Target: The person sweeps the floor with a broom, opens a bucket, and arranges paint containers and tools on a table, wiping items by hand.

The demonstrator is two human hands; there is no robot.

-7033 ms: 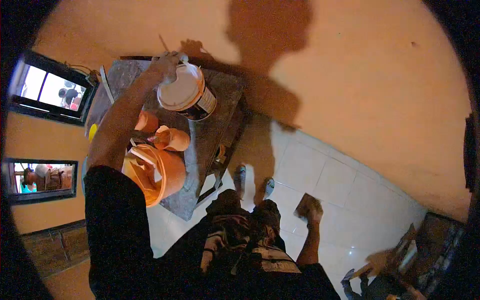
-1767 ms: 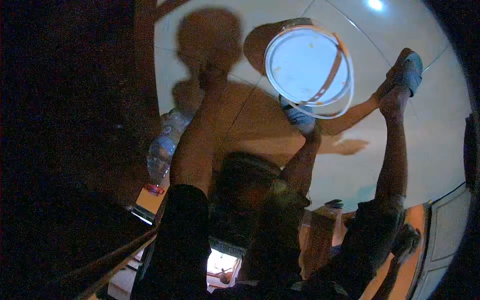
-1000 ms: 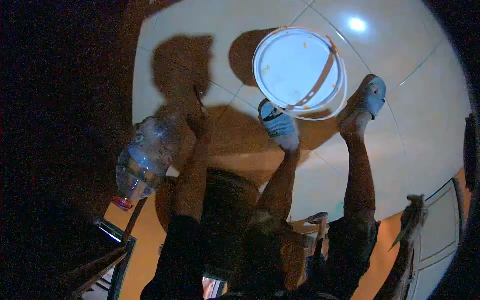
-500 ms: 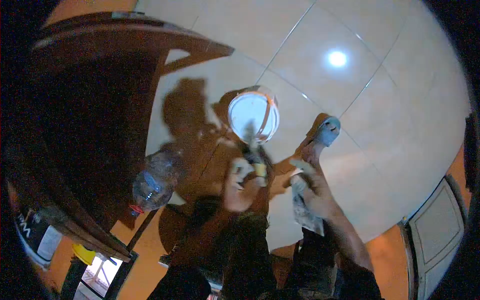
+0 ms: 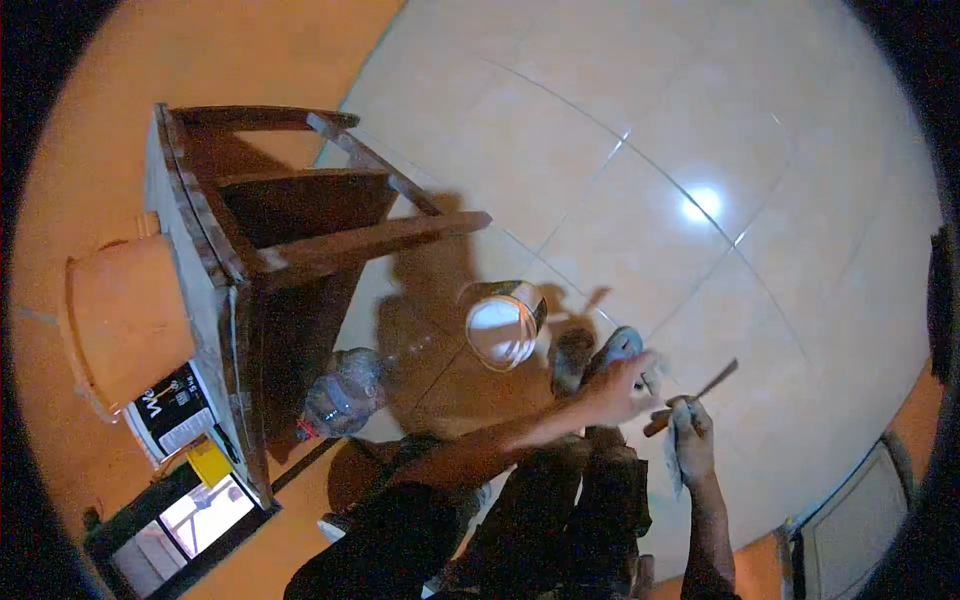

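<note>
My right hand (image 5: 694, 436) is closed around a scraper (image 5: 718, 380) with a wooden handle and a narrow dark blade that points up and away to the right. A whitish, stained cloth (image 5: 676, 462) hangs from the same hand. Close beside it on the left is my left hand (image 5: 626, 388), reaching across with its fingers smeared by motion. Something pale shows at those fingertips, too blurred to name. On the tiles ahead stands a small tub (image 5: 503, 333) with white material in it.
A dark wooden table (image 5: 380, 232) lies to the left, tipped on its side in this view. A large clear plastic bottle (image 5: 345, 395) is beside it. An orange bucket (image 5: 130, 320) and a black-labelled pail (image 5: 172, 412) are at far left. A grey door (image 5: 860, 520) is at lower right.
My left hand has moved right, from over the tub to beside my right hand. The tool it held there is gone from it, and a scraper now shows in my right hand. The view has shifted.
</note>
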